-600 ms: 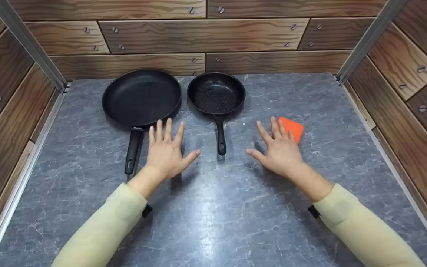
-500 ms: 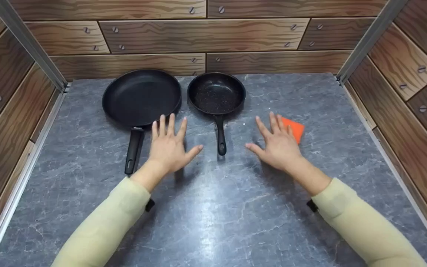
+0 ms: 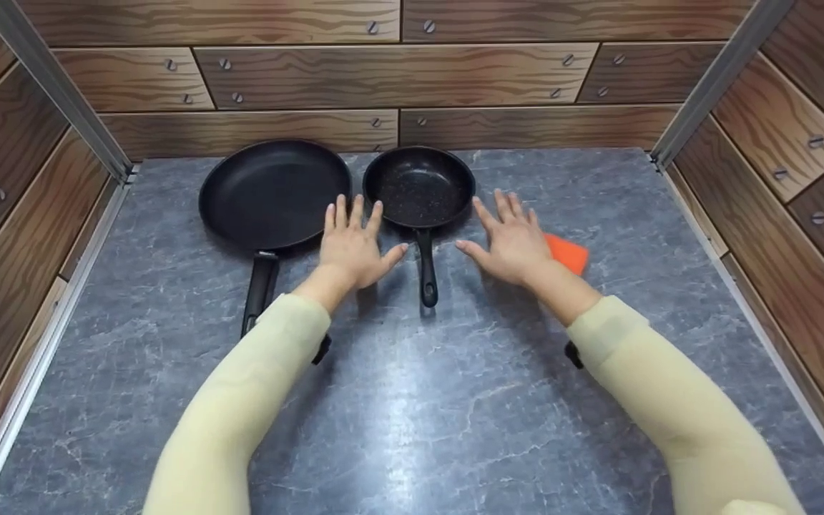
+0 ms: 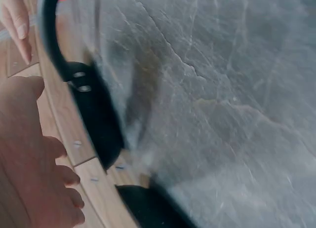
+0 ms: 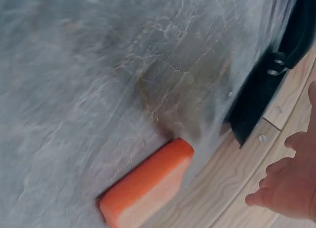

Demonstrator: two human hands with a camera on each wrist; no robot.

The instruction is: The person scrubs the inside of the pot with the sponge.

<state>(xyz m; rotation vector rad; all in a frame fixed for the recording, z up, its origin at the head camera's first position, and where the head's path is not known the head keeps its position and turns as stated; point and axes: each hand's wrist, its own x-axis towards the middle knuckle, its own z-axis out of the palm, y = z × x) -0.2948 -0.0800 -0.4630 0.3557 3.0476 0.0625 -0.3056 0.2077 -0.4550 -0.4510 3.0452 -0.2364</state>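
Left hand (image 3: 355, 247) and right hand (image 3: 518, 247): fingers spread. Small pan (image 3: 419, 187) is seen between both sets; large pan (image 3: 275, 194) to their left, orange block (image 3: 569, 254) to their right.

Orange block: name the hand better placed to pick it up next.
Right, I'd judge: the right hand is open and nearest the orange block, partly covering it in the head view. The left hand is farther off, across the small pan's handle.
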